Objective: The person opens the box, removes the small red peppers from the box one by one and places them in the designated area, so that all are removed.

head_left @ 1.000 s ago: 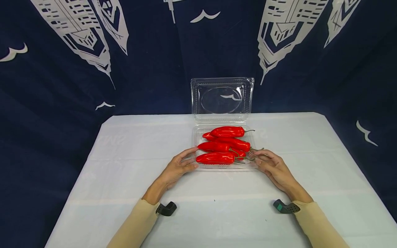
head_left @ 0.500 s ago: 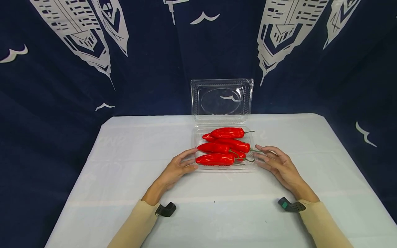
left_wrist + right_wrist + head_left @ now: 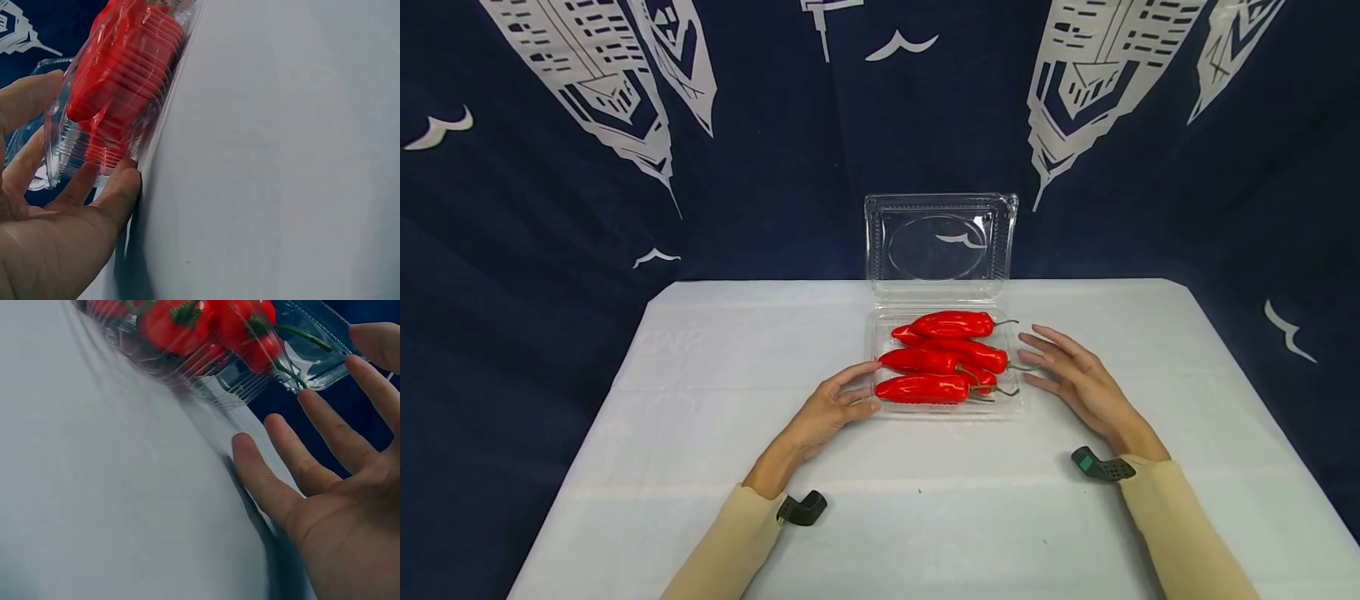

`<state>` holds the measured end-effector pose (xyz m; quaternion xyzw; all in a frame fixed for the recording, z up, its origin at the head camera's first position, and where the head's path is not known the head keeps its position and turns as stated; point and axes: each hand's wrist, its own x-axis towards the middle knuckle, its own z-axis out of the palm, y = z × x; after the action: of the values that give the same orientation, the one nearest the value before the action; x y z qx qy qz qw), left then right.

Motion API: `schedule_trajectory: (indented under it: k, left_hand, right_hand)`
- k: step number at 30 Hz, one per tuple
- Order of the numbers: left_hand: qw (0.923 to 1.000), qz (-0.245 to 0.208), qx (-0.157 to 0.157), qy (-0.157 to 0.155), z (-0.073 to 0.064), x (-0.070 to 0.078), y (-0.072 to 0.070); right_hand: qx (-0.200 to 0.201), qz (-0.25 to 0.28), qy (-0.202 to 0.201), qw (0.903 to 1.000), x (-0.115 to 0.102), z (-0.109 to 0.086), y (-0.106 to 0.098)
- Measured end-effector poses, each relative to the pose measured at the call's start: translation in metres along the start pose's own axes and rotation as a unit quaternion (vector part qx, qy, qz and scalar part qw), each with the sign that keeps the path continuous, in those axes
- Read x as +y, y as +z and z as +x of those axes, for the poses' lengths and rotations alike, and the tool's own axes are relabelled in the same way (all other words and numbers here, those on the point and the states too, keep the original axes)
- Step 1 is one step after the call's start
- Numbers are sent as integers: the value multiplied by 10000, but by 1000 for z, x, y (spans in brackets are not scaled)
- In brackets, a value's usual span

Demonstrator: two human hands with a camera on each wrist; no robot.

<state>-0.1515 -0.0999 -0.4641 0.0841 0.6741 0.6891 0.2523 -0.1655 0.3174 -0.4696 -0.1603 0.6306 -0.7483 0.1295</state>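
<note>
Left hand: fingers spread, touching left end of clear container on white table. Right hand: fingers spread, just beside right end. Red peppers, inside: long axes left-to-right, tips left, green stems right.

Left hand curves (loosely), right hand spreads its fingers.

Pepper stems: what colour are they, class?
Green; the pepper stems show best in the right wrist view.
</note>
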Motion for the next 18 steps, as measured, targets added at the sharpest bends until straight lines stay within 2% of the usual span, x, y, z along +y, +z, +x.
schedule_trajectory:
  k: [5, 18]
  left_hand:
    - [10000, -9, 0, -42, 0, 0, 0]
    - [10000, -33, -19, -41, 2, -1, -1]
  right_hand:
    - [-253, 10, 97, 9996, 3, 11, -3]
    - [-417, 193, 688, 9966, 6, 31, -3]
